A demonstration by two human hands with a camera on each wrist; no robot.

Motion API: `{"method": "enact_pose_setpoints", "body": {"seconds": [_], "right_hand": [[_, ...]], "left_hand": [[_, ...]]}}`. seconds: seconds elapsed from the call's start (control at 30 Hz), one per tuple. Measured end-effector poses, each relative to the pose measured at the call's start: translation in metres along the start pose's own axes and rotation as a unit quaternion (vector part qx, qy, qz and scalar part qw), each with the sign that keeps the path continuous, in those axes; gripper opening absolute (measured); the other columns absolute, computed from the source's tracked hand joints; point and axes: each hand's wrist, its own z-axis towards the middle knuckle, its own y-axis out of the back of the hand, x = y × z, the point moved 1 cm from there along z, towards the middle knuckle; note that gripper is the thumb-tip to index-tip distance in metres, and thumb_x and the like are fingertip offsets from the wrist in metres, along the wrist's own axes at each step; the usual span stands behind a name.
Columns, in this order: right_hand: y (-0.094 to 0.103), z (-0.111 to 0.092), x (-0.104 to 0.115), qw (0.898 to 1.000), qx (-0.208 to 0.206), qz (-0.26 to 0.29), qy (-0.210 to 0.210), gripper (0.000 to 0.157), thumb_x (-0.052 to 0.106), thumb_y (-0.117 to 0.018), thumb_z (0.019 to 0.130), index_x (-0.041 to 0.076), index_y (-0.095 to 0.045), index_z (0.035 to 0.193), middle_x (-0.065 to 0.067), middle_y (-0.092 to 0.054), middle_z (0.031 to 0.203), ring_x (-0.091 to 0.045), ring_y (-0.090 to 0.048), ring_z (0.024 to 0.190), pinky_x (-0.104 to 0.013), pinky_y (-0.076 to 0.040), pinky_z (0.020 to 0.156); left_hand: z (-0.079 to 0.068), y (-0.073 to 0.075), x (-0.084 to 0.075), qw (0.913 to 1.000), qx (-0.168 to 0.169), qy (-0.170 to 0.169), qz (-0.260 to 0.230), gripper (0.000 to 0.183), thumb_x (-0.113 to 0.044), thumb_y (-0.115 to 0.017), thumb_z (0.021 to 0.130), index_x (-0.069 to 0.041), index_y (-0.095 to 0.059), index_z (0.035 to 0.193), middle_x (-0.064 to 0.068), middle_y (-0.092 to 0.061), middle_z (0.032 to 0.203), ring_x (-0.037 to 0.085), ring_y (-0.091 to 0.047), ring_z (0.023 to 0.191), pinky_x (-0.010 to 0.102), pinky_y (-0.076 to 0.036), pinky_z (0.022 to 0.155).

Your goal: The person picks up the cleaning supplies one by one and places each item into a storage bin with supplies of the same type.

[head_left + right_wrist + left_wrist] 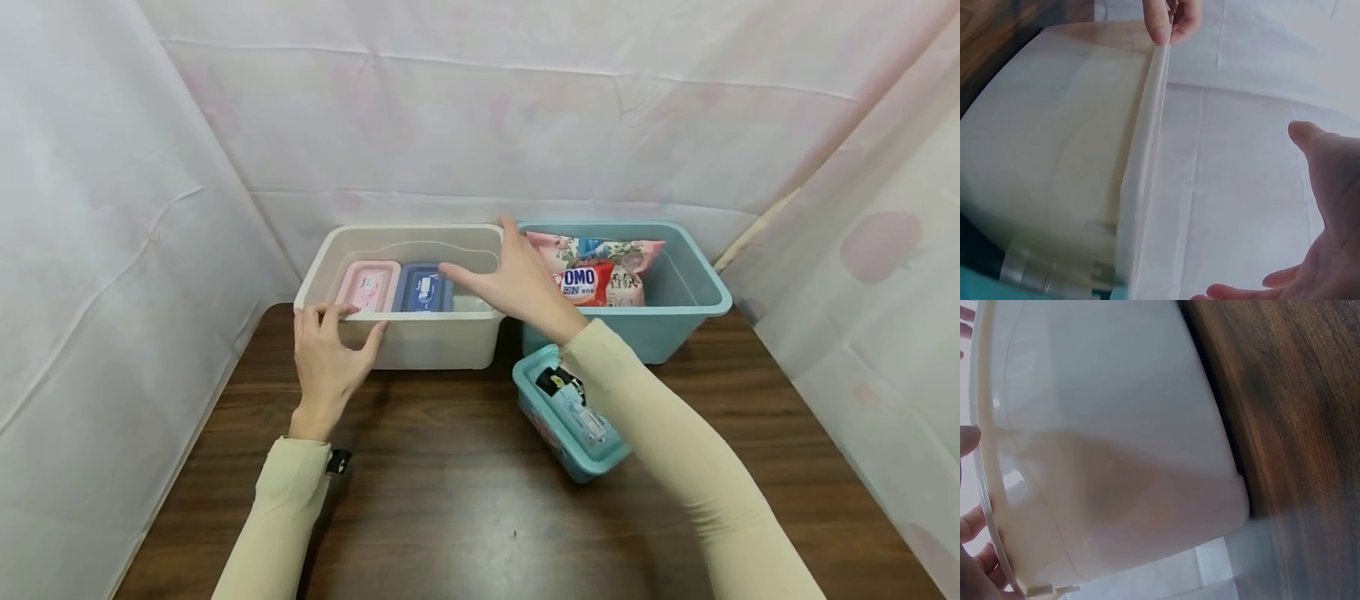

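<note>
My left hand [327, 358] grips the front left rim of a white storage bin [427, 343], its fingers over the edge and its thumb outside. In the right wrist view, that hand [1171, 19] pinches the bin's rim. Over the bin's right end hovers my right hand [517, 279], thumb and fingers spread, holding nothing. Inside the white bin stand a pink lidded box [369, 286] and a dark blue lidded box [424, 287], side by side. Bin wall [1110, 437] fills much of the left wrist view.
Right of the white bin stands a teal bin [682, 310] with a pink floral bag [630, 254] and a red OMO packet [583, 283]. In front of it a small teal box [577, 429] sits at an angle on the wooden table [450, 500], partly behind my right forearm.
</note>
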Motion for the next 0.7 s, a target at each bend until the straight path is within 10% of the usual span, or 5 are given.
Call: {"method": "enact_pose_setpoints", "body": {"seconds": [0.7], "right_hand": [[0.025, -0.053, -0.057, 0.998, -0.008, -0.058, 0.036, 0.117, 0.084, -0.072, 0.078, 0.030, -0.024, 0.169, -0.004, -0.048, 0.163, -0.028, -0.057, 0.137, -0.065, -0.053, 0.105]], "left_hand": [[0.000, 0.000, -0.002, 1.0000, -0.002, -0.003, 0.002, 0.056, -0.043, -0.087, 0.083, 0.002, -0.070, 0.110, 0.027, -0.058, 0.108, 0.054, -0.053, 0.119, 0.068, -0.020, 0.130]]}}
